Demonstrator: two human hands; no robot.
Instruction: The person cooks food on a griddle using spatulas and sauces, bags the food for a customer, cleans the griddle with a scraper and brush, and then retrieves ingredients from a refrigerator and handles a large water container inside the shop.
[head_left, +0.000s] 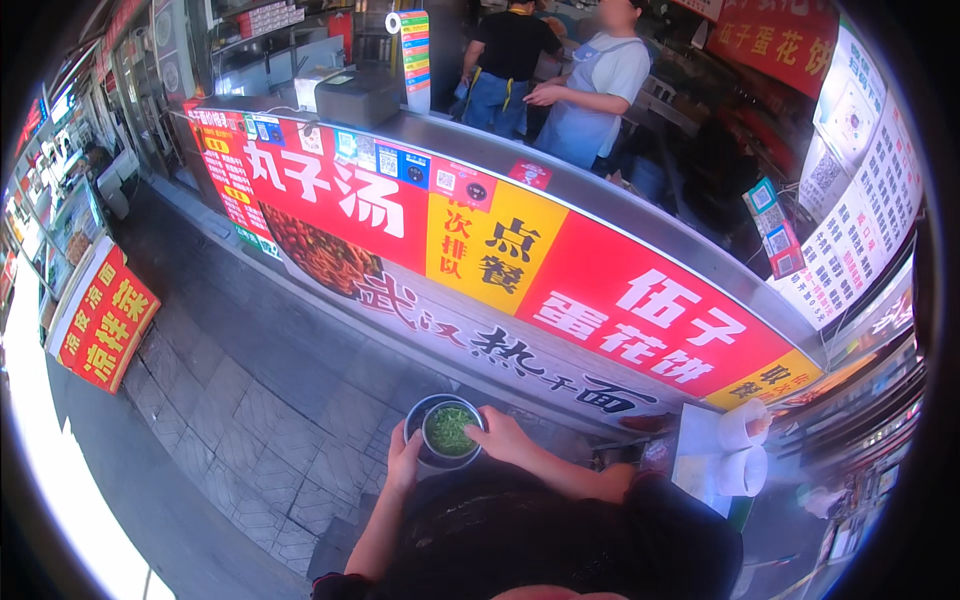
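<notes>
Both my hands are close to my body, in front of a dark top. My left hand (405, 456) grips the left rim of a larger metal bowl (415, 415), thumb over the edge. A smaller round metal bowl (428, 410) sits inside or over it, towards its right side; I cannot tell whether it rests on the larger one. Chopped green herbs or scallions (451, 430) fill the smaller bowl. My right hand (504, 436) holds that bowl at its right rim, with the thumb reaching just over the greens. My right fingers beneath are hidden.
A stall counter (600, 191) with a printed front panel runs across ahead. Behind it stand two people, one in an apron (574, 105). To my right, white containers (742, 471) stand on a small table (694, 450). Paving (247, 420) and a red sign (105, 322) lie left.
</notes>
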